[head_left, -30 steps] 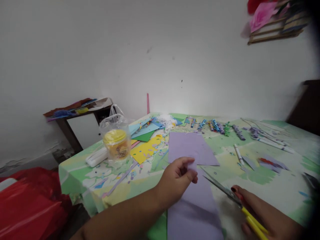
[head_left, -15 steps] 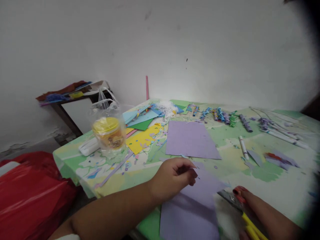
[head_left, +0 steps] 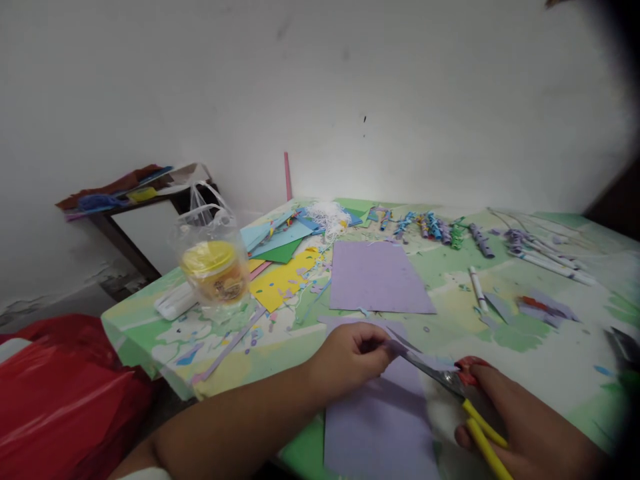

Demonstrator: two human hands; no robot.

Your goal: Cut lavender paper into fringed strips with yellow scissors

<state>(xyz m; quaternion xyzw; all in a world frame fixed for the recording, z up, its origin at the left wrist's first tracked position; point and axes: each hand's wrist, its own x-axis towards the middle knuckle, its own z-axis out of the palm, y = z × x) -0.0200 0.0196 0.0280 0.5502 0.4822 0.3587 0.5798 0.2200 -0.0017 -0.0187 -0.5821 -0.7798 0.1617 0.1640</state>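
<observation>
My left hand [head_left: 350, 357] is closed, thumb and fingers pinching the edge of a purple paper sheet [head_left: 383, 413]. My right hand [head_left: 520, 413] grips scissors [head_left: 453, 387] with yellow on the handles. Their blades point left and lie at the paper, close to my left fingertips. Along the blades runs a narrow piece of the purple paper. A small red part [head_left: 467, 369] shows by my right fingers; I cannot make out whether it belongs to the scissors. Beyond my hands lies another purple sheet [head_left: 377, 280], flat on the table.
On the left stands a yellow-lidded tub [head_left: 213, 267] in a clear bag, beside coloured paper sheets [head_left: 283, 280] and white string [head_left: 327, 217]. Several decorated paper rolls [head_left: 435, 228] line the back. Markers [head_left: 477, 290] and scraps lie right. A red bag [head_left: 65, 393] sits left of the table.
My right hand has brought the scissors up and left, so the blades now reach the paper by my left fingertips. My left hand keeps nearly the same place. The view has shifted slightly.
</observation>
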